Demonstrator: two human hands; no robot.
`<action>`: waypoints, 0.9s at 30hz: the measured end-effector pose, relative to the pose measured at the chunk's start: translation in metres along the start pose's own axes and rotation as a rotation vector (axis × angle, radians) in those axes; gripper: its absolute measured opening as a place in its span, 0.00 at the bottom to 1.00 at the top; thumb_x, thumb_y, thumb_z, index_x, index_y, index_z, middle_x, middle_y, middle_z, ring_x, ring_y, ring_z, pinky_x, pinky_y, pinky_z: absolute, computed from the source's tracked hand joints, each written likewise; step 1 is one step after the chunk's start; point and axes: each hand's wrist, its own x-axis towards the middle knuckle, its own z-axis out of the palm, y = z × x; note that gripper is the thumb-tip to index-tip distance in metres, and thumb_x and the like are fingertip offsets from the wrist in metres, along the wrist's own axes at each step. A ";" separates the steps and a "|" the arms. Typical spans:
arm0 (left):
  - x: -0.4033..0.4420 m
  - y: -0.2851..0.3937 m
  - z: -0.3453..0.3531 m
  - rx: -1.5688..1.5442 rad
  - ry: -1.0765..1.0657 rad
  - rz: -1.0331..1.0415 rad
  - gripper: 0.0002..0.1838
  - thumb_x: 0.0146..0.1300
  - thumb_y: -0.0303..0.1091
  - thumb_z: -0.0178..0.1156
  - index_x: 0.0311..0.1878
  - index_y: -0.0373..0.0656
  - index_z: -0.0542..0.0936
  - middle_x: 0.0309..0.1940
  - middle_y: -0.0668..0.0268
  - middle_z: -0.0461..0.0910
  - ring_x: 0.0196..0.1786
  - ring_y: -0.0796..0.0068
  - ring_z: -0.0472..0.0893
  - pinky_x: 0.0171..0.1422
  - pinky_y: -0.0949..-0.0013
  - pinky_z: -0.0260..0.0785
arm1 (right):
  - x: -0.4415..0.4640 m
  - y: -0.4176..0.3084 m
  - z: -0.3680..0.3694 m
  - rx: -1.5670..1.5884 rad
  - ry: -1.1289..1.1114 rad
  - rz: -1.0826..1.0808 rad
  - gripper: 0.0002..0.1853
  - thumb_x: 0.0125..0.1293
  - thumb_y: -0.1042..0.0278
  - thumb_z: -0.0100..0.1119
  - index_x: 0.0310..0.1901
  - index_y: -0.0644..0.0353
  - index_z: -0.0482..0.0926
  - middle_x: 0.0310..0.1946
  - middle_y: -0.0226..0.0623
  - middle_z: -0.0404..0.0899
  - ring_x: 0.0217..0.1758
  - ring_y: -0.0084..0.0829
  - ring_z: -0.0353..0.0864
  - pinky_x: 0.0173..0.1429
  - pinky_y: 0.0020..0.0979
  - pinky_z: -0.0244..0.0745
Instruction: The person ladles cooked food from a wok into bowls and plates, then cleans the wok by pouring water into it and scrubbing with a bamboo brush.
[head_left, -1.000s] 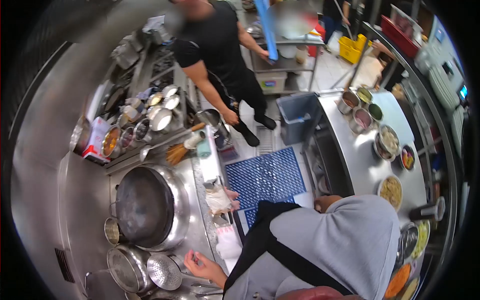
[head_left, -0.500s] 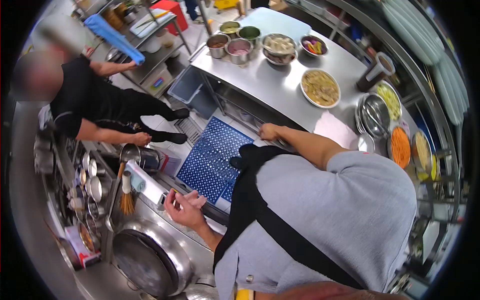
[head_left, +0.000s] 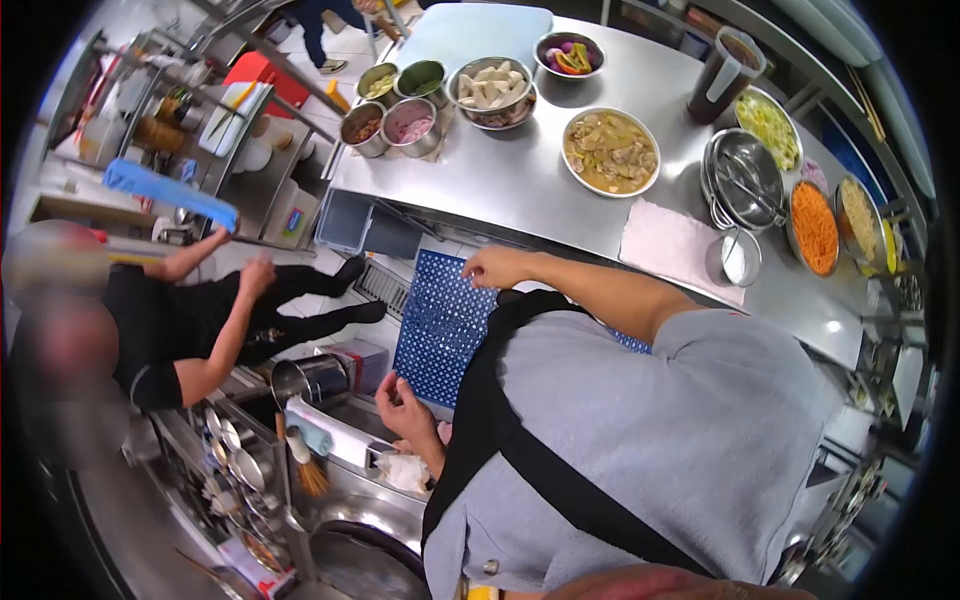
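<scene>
My left hand [head_left: 405, 408] hovers beside the steel counter, fingers loosely curled and apart, with nothing visible in them. A crumpled white cloth [head_left: 403, 470] lies just below it, and a pinkish patch near the wrist is too unclear to name. My right hand [head_left: 488, 268] hangs over the blue perforated floor mat [head_left: 432, 320], short of the steel worktable [head_left: 500, 190]. Its fingers bend downward, loosely apart, and I see nothing in them. Near the left hand are a wok [head_left: 365, 565], a bamboo brush [head_left: 308, 470] and a steel pot [head_left: 300, 380].
A co-worker in black stands at the left, one hand at a blue cloth [head_left: 170, 195]. The worktable carries a bowl of meat in sauce [head_left: 610, 152], shredded carrot [head_left: 813, 228], stacked steel bowls [head_left: 742, 180] and a pink towel [head_left: 660, 245]. A grey bin [head_left: 345, 220] stands beneath its end.
My right hand has come away from the worktable's edge and moved left over the mat. My left hand has shifted relative to the counter. The view has turned, and the co-worker's near hand is raised.
</scene>
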 end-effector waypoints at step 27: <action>0.092 -0.212 0.080 0.274 -0.849 -0.428 0.09 0.68 0.30 0.63 0.48 0.39 0.84 0.38 0.64 0.84 0.37 0.74 0.81 0.42 0.70 0.72 | -0.124 0.088 -0.132 1.261 1.727 0.484 0.19 0.74 0.69 0.51 0.64 0.61 0.68 0.57 0.40 0.83 0.36 0.30 0.85 0.36 0.33 0.76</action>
